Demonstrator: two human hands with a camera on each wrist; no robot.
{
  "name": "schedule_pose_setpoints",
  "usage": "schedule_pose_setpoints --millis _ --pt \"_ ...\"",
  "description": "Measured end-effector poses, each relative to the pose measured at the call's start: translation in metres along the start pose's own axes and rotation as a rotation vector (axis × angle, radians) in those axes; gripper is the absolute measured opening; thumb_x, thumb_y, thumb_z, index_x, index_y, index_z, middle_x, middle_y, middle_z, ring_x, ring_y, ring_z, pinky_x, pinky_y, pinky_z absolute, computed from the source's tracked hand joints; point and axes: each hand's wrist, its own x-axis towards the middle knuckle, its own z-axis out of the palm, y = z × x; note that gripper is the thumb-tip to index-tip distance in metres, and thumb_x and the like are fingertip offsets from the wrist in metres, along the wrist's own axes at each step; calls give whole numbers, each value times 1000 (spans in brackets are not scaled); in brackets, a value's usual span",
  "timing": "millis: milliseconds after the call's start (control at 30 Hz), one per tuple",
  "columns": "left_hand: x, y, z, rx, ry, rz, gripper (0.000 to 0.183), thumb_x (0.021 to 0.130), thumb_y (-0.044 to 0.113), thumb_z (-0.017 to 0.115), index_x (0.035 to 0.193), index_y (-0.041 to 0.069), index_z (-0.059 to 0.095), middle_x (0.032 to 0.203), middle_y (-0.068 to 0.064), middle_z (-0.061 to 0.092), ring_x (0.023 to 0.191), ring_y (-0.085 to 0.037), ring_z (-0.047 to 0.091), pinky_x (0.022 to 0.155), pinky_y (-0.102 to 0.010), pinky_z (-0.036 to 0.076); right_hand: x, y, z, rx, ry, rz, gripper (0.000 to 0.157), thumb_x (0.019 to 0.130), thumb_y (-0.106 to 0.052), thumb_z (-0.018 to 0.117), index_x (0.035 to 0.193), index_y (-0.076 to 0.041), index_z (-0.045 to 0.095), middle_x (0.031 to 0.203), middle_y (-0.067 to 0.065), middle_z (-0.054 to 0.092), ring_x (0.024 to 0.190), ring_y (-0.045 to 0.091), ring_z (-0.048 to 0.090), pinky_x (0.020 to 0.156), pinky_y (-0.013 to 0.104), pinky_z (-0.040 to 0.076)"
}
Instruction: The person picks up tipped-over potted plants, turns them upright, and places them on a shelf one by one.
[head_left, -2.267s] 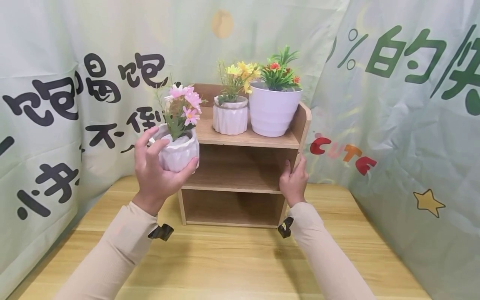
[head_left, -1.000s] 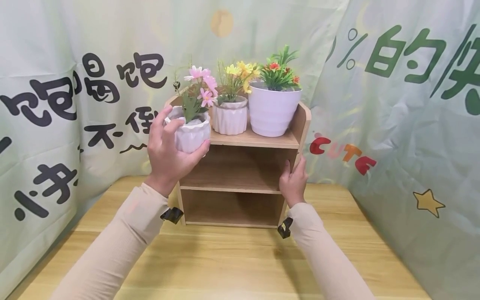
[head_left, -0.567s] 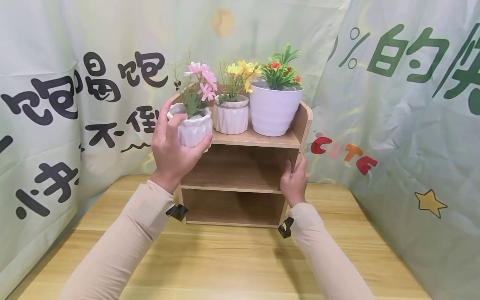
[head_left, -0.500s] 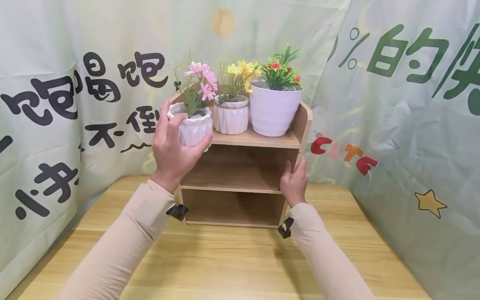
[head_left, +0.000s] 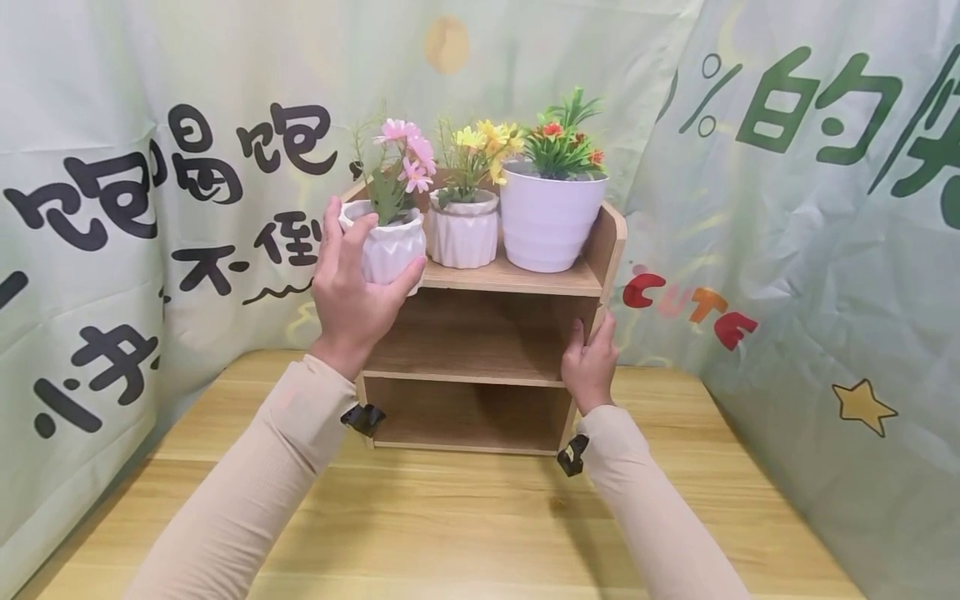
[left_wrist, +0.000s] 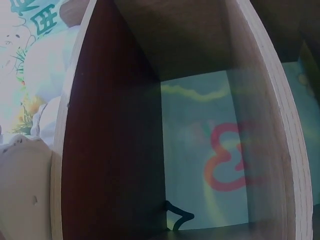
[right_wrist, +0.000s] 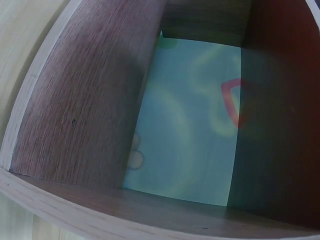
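Note:
In the head view my left hand [head_left: 356,292] holds a small white fluted flowerpot [head_left: 393,246] with pink flowers, thumb in front and fingers along its left side. The pot is upright at the left end of the top board of a wooden shelf [head_left: 480,333]; I cannot tell whether its base touches the board. Part of this white pot [left_wrist: 25,185] shows at the left of the left wrist view. With my right hand [head_left: 590,362] I grip the front edge of the shelf's right side panel. Neither hand appears in the wrist views.
On the top board stand a white fluted pot [head_left: 463,233] with yellow flowers and a larger white pot [head_left: 551,225] with red flowers. The shelf stands on a wooden table [head_left: 465,517]. Printed curtains [head_left: 787,225] hang behind and at both sides.
My left hand has carried the pink-flowered pot rightward and up from the shelf's left front to the top board, moving only slightly of late. My right hand has stayed on the side panel.

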Motion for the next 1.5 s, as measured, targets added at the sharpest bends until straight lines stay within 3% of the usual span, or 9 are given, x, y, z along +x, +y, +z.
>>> schedule_pose_setpoints --millis 200,500,767,1033,1167,1300,1500 --pt "-1 0 4 -50 2 -9 58 69 20 85 117 7 55 138 -31 45 126 -41 46 99 -52 42 1 0 0 -1 10 -1 39 97 -11 54 130 4 42 108 30 62 102 43 62 89 57 48" --pt "-1 -2 10 -44 14 -40 55 72 23 82 117 5 56 138 -30 47 127 -39 46 99 -51 42 0 1 0 -8 -1 -7 39 97 -12 54 131 4 41 114 29 61 106 42 61 92 55 47" --pt "-1 -5 16 -34 9 -44 55 74 24 81 116 0 56 136 -31 47 129 -40 42 108 -47 33 -1 3 1 -3 10 -10 39 98 -14 53 130 4 42 110 30 61 104 43 61 91 56 47" --pt "-4 -9 22 -35 -12 -2 64 75 18 83 126 -9 53 139 -32 44 138 -37 32 114 -42 22 1 3 1 -1 15 -17 38 98 -14 54 129 6 42 109 30 62 102 44 62 90 56 48" --pt "-6 -10 26 -6 -24 51 57 80 14 79 125 -10 55 139 -28 46 138 -38 32 115 -44 21 2 1 0 2 11 -16 39 98 -14 54 130 5 42 112 30 61 104 43 61 91 56 48" --pt "-6 -10 29 49 -59 103 44 86 14 74 121 -7 59 139 -26 48 137 -39 33 115 -47 21 3 0 0 2 14 -19 39 98 -14 54 129 5 42 112 30 61 104 43 61 91 56 47" --pt "-6 -9 31 64 -154 67 39 91 13 68 125 -5 60 144 -27 41 140 -41 26 116 -46 15 1 0 0 -1 12 -11 40 98 -14 54 131 5 42 110 31 61 103 43 62 91 56 48"
